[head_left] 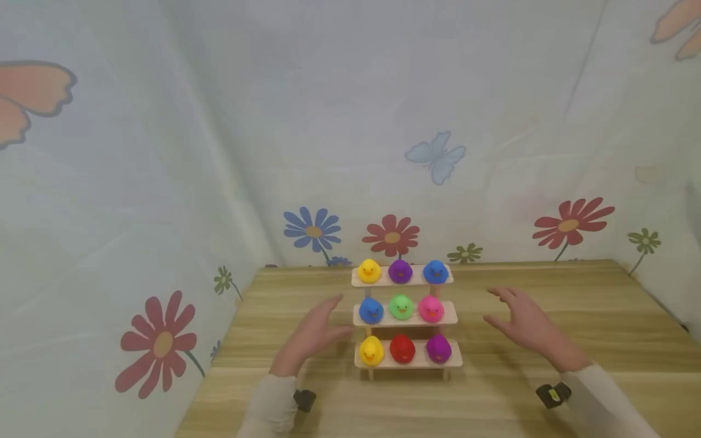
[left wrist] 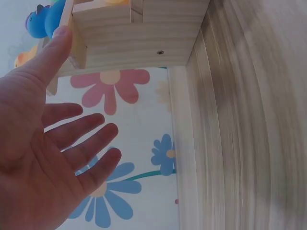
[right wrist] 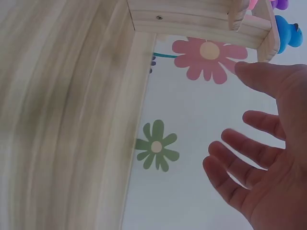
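A small three-tier wooden rack stands on the table, with three toy ducks on each tier. The top tier holds a yellow duck, a purple duck and a blue duck. On the middle tier sit a blue duck, a green duck and a pink duck. Yellow, red and purple ducks line the bottom. My left hand is beside the rack's left end, fingers extended, holding nothing. Farther off on the right, my right hand is empty, fingers loosely spread.
The wood-grain table reaches back to a pale cloth backdrop printed with flowers and butterflies. The cloth also hangs along both sides. A dark wrist camera is strapped to the right wrist, another to the left.
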### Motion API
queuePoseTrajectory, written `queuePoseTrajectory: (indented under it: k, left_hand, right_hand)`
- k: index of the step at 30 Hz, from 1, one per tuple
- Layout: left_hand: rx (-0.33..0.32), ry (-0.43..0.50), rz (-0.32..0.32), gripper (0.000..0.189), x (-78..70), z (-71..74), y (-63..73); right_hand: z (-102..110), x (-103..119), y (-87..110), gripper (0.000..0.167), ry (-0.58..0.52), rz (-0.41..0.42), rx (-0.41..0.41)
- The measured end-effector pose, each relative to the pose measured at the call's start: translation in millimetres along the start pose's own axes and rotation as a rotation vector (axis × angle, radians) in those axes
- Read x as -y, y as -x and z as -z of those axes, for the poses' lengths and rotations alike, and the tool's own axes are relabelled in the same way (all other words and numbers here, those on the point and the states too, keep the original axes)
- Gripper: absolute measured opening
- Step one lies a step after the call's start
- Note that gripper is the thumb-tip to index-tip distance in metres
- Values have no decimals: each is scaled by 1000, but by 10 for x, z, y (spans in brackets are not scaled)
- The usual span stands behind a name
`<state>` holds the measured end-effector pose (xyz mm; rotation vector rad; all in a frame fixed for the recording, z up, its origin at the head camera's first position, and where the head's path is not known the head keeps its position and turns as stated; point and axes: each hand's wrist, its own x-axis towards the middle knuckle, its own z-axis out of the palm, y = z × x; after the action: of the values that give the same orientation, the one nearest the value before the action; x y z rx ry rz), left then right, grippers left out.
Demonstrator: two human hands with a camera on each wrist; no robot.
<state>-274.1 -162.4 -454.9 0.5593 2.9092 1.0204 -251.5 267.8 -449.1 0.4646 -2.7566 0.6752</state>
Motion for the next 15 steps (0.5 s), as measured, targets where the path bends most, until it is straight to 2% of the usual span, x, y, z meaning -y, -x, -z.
queuePoseTrajectory:
  k: [8, 15]
  left_hand:
    - [34, 49, -17, 73, -106, -25, -88]
    - [53, 73, -97, 63, -110, -13, -133]
  right_hand:
    - [69, 200, -128, 53, -38, 72, -18]
    - [122, 385, -270, 51, -38, 117, -47]
